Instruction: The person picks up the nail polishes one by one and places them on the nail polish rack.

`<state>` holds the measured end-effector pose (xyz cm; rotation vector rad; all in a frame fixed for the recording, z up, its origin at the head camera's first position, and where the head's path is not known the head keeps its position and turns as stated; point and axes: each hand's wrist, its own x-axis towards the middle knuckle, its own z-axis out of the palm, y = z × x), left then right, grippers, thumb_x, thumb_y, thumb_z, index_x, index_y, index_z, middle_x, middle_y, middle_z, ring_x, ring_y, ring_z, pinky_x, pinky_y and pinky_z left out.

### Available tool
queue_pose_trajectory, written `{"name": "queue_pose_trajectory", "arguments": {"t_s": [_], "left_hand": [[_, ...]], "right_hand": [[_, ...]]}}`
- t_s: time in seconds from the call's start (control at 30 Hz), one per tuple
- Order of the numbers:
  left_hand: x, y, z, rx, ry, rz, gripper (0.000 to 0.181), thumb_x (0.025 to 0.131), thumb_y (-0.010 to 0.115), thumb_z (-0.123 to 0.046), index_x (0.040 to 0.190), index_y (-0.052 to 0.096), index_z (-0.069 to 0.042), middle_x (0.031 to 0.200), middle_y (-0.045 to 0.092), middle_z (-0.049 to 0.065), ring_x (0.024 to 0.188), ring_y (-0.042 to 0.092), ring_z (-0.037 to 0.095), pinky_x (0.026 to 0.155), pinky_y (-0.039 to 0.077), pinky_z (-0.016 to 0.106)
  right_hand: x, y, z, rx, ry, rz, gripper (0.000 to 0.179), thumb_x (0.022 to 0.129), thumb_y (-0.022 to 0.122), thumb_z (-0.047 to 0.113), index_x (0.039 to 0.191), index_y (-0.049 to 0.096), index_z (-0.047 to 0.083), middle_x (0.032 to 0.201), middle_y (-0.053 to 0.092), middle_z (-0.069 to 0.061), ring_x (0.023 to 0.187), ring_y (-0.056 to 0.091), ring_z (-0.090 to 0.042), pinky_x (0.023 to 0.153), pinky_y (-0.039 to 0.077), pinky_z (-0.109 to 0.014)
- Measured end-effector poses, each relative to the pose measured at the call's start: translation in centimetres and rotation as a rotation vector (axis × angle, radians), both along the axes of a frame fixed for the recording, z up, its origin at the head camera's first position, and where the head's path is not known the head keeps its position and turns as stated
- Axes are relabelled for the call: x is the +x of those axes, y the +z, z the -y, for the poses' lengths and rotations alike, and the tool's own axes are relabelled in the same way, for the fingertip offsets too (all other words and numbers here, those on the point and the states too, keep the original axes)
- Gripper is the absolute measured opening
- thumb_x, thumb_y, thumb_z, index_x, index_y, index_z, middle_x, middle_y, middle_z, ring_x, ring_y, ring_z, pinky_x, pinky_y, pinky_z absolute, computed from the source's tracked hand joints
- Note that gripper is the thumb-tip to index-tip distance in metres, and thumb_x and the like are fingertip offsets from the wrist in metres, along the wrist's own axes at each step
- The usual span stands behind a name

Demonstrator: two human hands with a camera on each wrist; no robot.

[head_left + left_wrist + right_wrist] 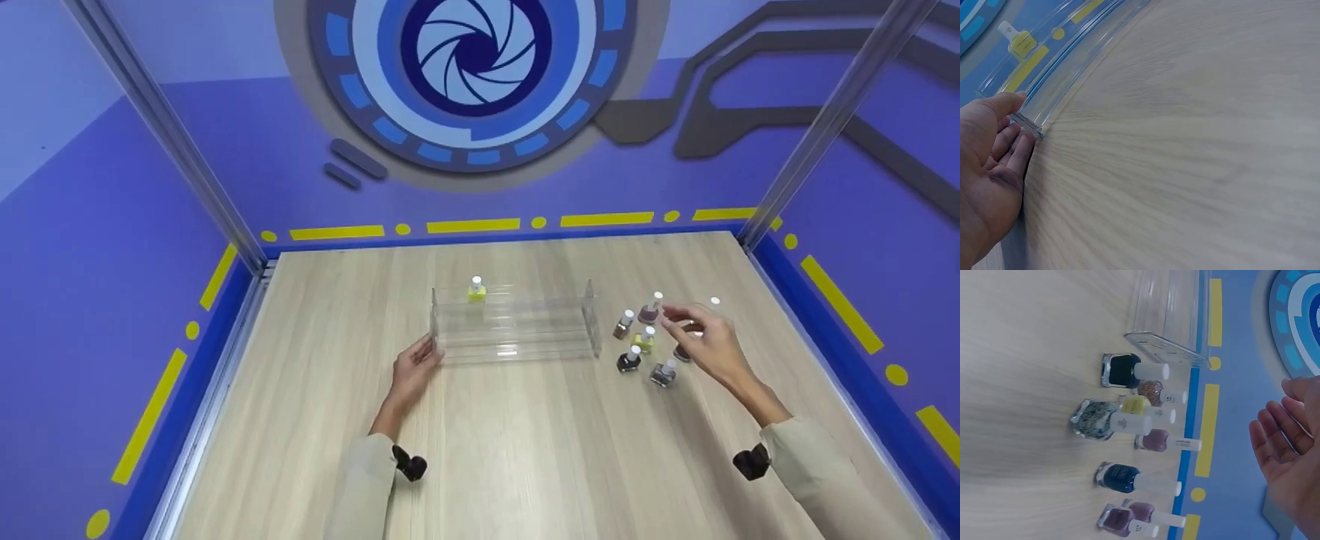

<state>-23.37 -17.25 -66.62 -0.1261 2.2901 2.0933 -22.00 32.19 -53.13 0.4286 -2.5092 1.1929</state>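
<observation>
A clear acrylic tiered rack stands on the wooden table, with a yellow nail polish bottle on its upper tier. My left hand grips the rack's left end, thumb and fingers at the end panel. My right hand hovers over the group of polish bottles to the right, holding nothing, fingers loosely bent in the right wrist view. Under and around it stand a mauve bottle, a dark blue bottle, a glitter bottle and a second yellow bottle. The hand partly hides some bottles in the head view.
Between the rack and the right hand stand a brown glitter bottle and a very dark bottle. Two purplish bottles, one a plum bottle, stand together farther right. Blue printed panels wall the table at back and sides.
</observation>
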Motion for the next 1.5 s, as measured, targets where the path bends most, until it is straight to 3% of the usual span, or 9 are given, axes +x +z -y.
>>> {"name": "queue_pose_trajectory", "arguments": {"t_s": [0.27, 0.6, 0.87, 1.03, 1.13, 1.2, 1.23, 1.33, 1.5], "left_hand": [[0.2, -0.1, 0.0, -0.020, 0.020, 0.030, 0.054, 0.102, 0.064, -0.016, 0.152, 0.047, -0.006, 0.153, 0.052, 0.017, 0.144, 0.049, 0.033, 0.116, 0.048, 0.040], [0.1, -0.3, -0.1, -0.016, -0.010, -0.013, 0.055, 0.103, 0.061, -0.015, 0.153, 0.043, -0.001, 0.156, 0.047, 0.023, 0.147, 0.044, 0.038, 0.119, 0.044, 0.043], [0.1, 0.0, 0.1, -0.016, -0.009, -0.012, 0.055, 0.103, 0.061, -0.017, 0.153, 0.043, -0.003, 0.155, 0.048, 0.022, 0.146, 0.045, 0.036, 0.119, 0.044, 0.043], [0.1, -0.1, 0.1, -0.018, -0.009, -0.005, 0.056, 0.103, 0.062, -0.017, 0.154, 0.042, -0.002, 0.156, 0.047, 0.022, 0.147, 0.044, 0.037, 0.120, 0.044, 0.043], [0.1, -0.3, 0.1, -0.019, -0.013, -0.021, 0.057, 0.103, 0.062, -0.016, 0.154, 0.041, 0.000, 0.156, 0.046, 0.025, 0.147, 0.044, 0.039, 0.119, 0.044, 0.045], [0.2, -0.2, 0.2, -0.015, -0.016, -0.023, 0.057, 0.103, 0.062, -0.015, 0.153, 0.041, 0.002, 0.155, 0.045, 0.027, 0.146, 0.044, 0.040, 0.119, 0.044, 0.047], [0.3, 0.2, 0.1, -0.012, -0.020, -0.023, 0.057, 0.103, 0.062, -0.014, 0.153, 0.041, 0.003, 0.155, 0.045, 0.028, 0.146, 0.044, 0.040, 0.118, 0.045, 0.046], [0.3, 0.2, 0.1, -0.014, -0.019, -0.013, 0.057, 0.103, 0.061, -0.015, 0.153, 0.041, 0.002, 0.155, 0.046, 0.026, 0.146, 0.045, 0.040, 0.117, 0.047, 0.043], [0.1, -0.4, 0.0, 0.021, -0.023, -0.027, 0.056, 0.104, 0.059, -0.013, 0.154, 0.040, 0.001, 0.156, 0.046, 0.025, 0.146, 0.045, 0.039, 0.116, 0.049, 0.041]], "right_hand": [[0.9, -1.7, -1.1, -0.069, -0.009, 0.046, 0.021, 0.095, 0.070, 0.000, 0.115, 0.072, -0.005, 0.108, 0.074, -0.023, 0.093, 0.068, 0.003, 0.081, 0.053, -0.001], [1.7, -4.2, -2.1, -0.113, -0.045, 0.105, 0.022, 0.091, 0.071, -0.006, 0.113, 0.071, -0.009, 0.107, 0.073, -0.030, 0.091, 0.065, 0.010, 0.079, 0.053, -0.001], [2.1, -6.5, -2.4, -0.125, -0.080, 0.182, 0.029, 0.087, 0.076, -0.005, 0.115, 0.070, -0.011, 0.112, 0.072, -0.032, 0.094, 0.070, -0.004, 0.080, 0.056, -0.005], [2.2, -7.8, -2.5, -0.144, -0.090, 0.224, 0.035, 0.084, 0.077, -0.009, 0.117, 0.068, -0.013, 0.113, 0.071, -0.033, 0.094, 0.070, -0.003, 0.081, 0.059, -0.010], [2.6, -7.9, -2.1, -0.136, -0.104, 0.220, 0.034, 0.083, 0.076, -0.013, 0.116, 0.068, -0.015, 0.113, 0.070, -0.033, 0.093, 0.070, -0.004, 0.080, 0.059, -0.011], [3.1, -7.2, -1.6, -0.138, -0.111, 0.222, 0.032, 0.082, 0.075, -0.015, 0.114, 0.068, -0.015, 0.111, 0.069, -0.035, 0.092, 0.070, -0.005, 0.079, 0.059, -0.010], [3.4, -6.7, -1.2, -0.146, -0.113, 0.228, 0.031, 0.083, 0.074, -0.015, 0.113, 0.068, -0.016, 0.111, 0.069, -0.035, 0.091, 0.070, -0.005, 0.078, 0.058, -0.009], [3.3, -7.1, -1.3, -0.171, -0.120, 0.260, 0.030, 0.085, 0.073, -0.012, 0.115, 0.068, -0.015, 0.111, 0.070, -0.035, 0.089, 0.068, 0.002, 0.077, 0.057, -0.006], [2.7, -9.3, -2.1, -0.211, -0.134, 0.275, 0.029, 0.087, 0.074, -0.007, 0.116, 0.070, -0.011, 0.110, 0.071, -0.034, 0.086, 0.063, 0.013, 0.076, 0.055, -0.003]]}}
